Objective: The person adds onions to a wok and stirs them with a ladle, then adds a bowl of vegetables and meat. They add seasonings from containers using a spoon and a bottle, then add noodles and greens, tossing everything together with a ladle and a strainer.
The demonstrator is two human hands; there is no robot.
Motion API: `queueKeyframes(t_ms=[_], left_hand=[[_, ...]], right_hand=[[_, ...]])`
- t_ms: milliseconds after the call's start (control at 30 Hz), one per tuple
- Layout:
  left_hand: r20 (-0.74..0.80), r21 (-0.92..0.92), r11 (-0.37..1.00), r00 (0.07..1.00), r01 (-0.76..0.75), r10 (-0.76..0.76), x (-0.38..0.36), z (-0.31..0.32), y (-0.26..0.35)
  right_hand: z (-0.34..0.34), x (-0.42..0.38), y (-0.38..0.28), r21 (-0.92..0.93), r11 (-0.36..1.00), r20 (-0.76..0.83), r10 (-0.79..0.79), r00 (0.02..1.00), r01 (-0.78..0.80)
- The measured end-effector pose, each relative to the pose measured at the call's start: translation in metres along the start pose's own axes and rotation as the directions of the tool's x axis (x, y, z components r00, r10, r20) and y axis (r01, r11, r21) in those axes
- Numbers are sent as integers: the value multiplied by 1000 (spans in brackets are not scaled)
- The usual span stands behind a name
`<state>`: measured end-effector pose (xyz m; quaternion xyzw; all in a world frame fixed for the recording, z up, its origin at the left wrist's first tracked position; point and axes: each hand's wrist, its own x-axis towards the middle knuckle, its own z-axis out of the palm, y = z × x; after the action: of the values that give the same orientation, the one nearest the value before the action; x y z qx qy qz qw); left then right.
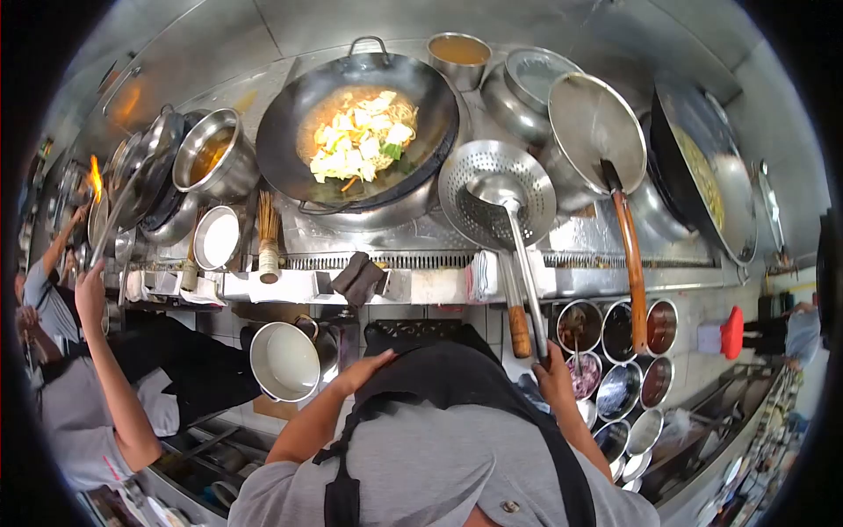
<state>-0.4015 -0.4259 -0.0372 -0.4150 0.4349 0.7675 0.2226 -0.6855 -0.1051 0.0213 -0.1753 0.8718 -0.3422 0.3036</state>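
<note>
My right hand (555, 379) is closed around the dark end of a long steel ladle (525, 272). The ladle's bowl lies over a perforated strainer (455, 186), whose wooden-tipped handle hangs past the counter edge beside the ladle. To the left of it, a large black wok (281, 132) holds noodles with cabbage (360, 140) and some broth. My left hand (364, 369) rests at the side of my black apron (439, 378), fingers stretched out and holding nothing.
A fine-mesh sieve (597, 114) with a wooden handle and a tilted wok (694, 158) stand at right. Seasoning pots (619, 391) are below. Left are a bamboo brush (268, 241), a white pot (285, 362) and a co-worker's raised arm (114, 369) near flame.
</note>
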Motion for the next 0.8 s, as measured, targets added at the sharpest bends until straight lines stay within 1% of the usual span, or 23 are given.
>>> queueKeyframes(t_ms=[33,100,133,167,200,233,300,367,400,433,467,500,567,633,667,700,733,767,800], left_hand=[[-19,147,985,996,-85,89,-5,-10,-14],[-25,438,871,966,-221,258,-3,-33,-44],[-49,417,889,972,-191,231,6,-43,-62],[-72,393,905,976,-162,206,19,-51,-79],[-92,367,920,980,-134,179,22,-51,-78],[-147,301,947,975,-117,167,22,-48,-81],[-245,163,983,961,-87,126,5,-29,-76],[-297,55,988,942,-144,154,1,-18,-80],[-315,8,986,936,-165,159,1,-17,-87],[-334,-39,982,928,-187,163,3,-17,-97],[-376,22,985,911,-173,169,7,-21,-105],[-379,-58,980,912,-192,156,7,-20,-115],[-381,-225,947,915,-229,131,6,-15,-127],[-403,-308,909,904,-280,142,-10,-4,-133],[-416,-351,885,898,-305,144,-16,2,-137],[-470,-166,939,861,-303,195,-18,4,-147],[-507,25,958,822,-285,258,-15,0,-165],[-541,213,947,778,-241,319,-13,-3,-182],[-548,329,922,754,-203,362,-10,-4,-198]], right_hand=[[-14,2,-18,-38,999,-50,-9,999,7],[-41,15,-48,137,990,29,-25,999,21],[-47,21,-65,162,987,29,-22,999,17],[-55,24,-91,315,948,86,11,996,-38],[-54,34,-103,388,922,86,-36,996,0],[-52,44,-114,457,889,84,-80,993,33],[-35,70,-154,584,800,21,-188,982,140],[-29,108,-206,587,786,3,-240,971,193],[-31,152,-210,525,808,11,-321,947,268],[-38,167,-238,582,772,3,-317,948,256],[-39,193,-259,663,707,-13,-322,947,249],[-36,221,-275,735,634,-26,-328,944,241],[-19,269,-302,712,651,-142,-234,962,263],[2,303,-319,661,698,-293,-98,951,276],[9,312,-323,641,732,-350,10,937,231],[16,320,-327,625,759,-406,116,907,182],[22,329,-331,612,780,-462,218,860,131],[22,339,-329,671,731,-374,188,908,125],[13,353,-323,725,680,-284,152,947,108]])
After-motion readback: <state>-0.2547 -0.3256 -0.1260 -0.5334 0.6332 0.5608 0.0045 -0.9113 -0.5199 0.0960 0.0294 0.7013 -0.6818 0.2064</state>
